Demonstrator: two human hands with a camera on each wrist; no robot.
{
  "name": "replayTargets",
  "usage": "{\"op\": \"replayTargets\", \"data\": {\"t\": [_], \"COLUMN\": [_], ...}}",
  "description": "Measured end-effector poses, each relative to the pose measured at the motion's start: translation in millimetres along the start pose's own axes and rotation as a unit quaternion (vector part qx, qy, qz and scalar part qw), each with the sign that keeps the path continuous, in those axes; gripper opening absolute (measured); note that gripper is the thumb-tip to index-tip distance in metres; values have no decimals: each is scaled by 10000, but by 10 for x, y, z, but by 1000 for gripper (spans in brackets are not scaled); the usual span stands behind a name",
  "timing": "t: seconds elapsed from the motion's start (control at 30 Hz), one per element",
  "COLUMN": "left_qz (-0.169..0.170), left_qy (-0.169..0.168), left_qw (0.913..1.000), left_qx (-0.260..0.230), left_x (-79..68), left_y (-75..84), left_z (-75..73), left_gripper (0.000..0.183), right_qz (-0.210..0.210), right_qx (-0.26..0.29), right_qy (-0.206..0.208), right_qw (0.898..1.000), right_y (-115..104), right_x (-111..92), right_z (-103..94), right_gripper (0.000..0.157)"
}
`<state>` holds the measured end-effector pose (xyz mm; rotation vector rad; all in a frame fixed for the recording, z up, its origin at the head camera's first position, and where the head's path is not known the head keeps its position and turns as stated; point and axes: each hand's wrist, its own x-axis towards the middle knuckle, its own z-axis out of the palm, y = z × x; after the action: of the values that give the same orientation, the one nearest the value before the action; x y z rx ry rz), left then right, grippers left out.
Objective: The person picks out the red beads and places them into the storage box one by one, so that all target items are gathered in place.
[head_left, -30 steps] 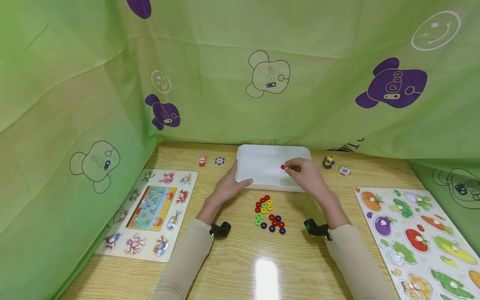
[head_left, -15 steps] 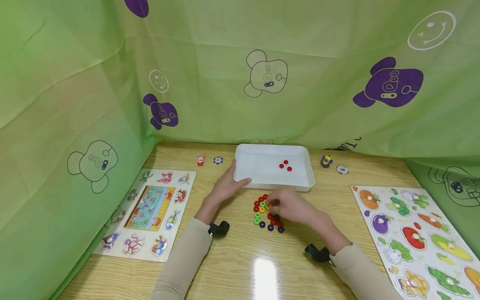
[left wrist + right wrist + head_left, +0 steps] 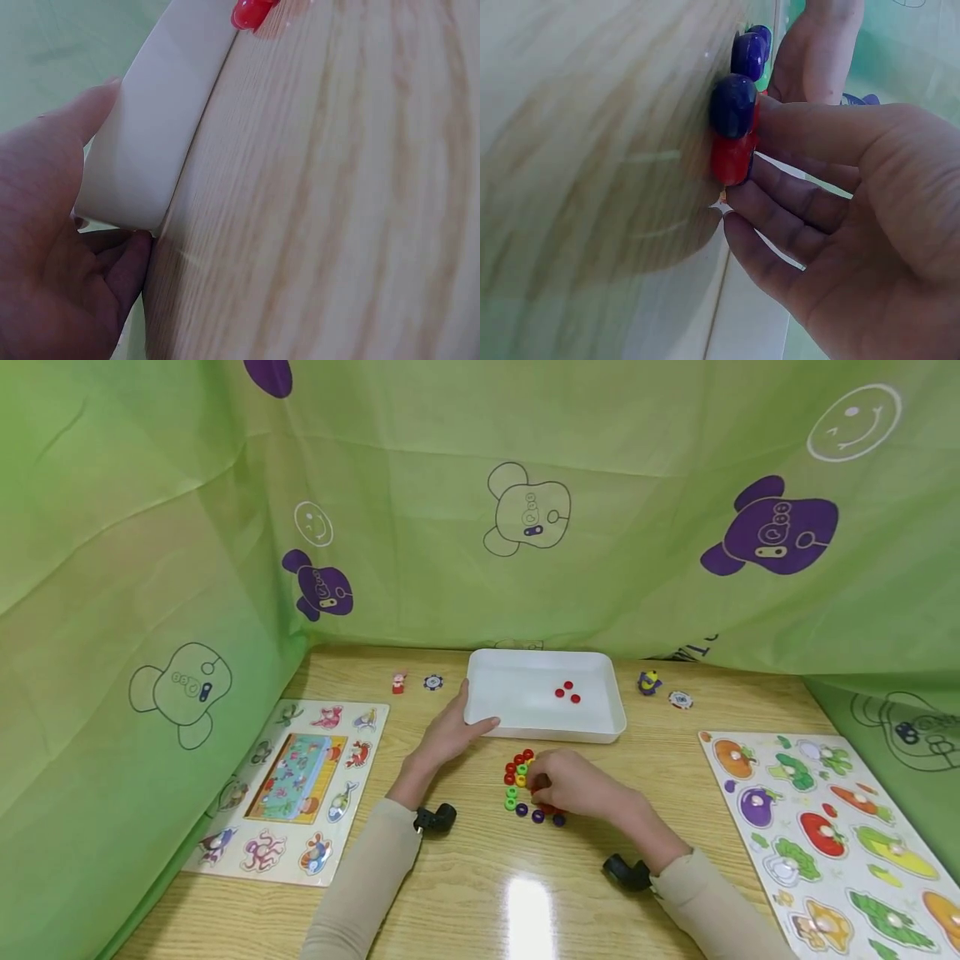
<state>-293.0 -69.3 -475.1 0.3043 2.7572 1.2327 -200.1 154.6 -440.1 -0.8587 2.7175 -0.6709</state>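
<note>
A white tray stands at the back of the table with three red ring beads in it. My left hand grips its near left corner, the thumb along the front wall and the fingers curled round the side, as the left wrist view shows. In front of the tray lies a cluster of small ring beads, with yellow, green and purple ones beside red ones. My right hand is over the right part of the cluster. Its thumb and fingers pinch a red ring bead low over the table.
A sea-animal puzzle board lies at the left, a vegetable puzzle board at the right. Small figurines and poker chips flank the tray. Green cloth hangs behind the table.
My right hand has let go of a red ring bead in the tray and come back to the cluster, its fingers now closed in on another red one. The left hand stays at the tray corner.
</note>
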Motion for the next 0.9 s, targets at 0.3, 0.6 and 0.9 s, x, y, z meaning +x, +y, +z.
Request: {"op": "replayTargets", "data": {"t": [0.3,0.6,0.9], "left_qz": [-23,53,16], "left_qy": [-39,26,-4], "left_qw": [10000,9999,10000], "left_qx": [41,-87,-39], "left_x": [-12,-8,7], "left_y": [-8,-17,8], "left_z": [-26,-50,-9], "left_gripper": [108,102,105], "right_qz": [60,241,888], "right_qx": [249,450,91], "right_qy": [280,1370,2234], "right_qw": [9993,9893,9706], "right_y": [-38,74,414], "right_x": [91,369,617], "right_z": [-146,-364,-446], "right_gripper": [7,13,15]}}
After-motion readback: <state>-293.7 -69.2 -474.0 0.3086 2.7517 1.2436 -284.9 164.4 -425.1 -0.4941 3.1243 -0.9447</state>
